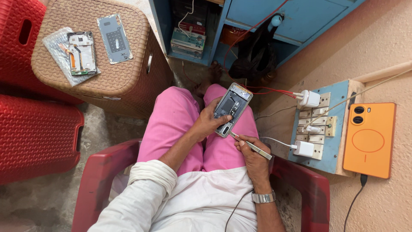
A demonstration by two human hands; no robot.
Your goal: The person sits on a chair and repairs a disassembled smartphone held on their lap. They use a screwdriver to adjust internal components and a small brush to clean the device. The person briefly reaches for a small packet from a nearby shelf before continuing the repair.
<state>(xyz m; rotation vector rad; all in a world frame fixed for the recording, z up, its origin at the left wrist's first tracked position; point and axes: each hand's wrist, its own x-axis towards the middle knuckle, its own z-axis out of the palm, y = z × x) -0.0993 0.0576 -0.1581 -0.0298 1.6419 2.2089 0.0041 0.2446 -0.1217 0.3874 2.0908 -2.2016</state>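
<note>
Brown woven stool (124, 73) beside red chair (101, 172)

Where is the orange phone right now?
In the head view the orange phone lies on the far right, on the tan ledge, touching the blue socket board, with a dark cable plugged into its bottom.

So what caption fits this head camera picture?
Left hand holds an opened phone; right hand pokes it with tweezers.

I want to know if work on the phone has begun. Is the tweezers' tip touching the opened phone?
Touching. In the head view, the tweezers in the right hand run up to the lower edge of the phone, held by the left hand, with no gap.
</note>
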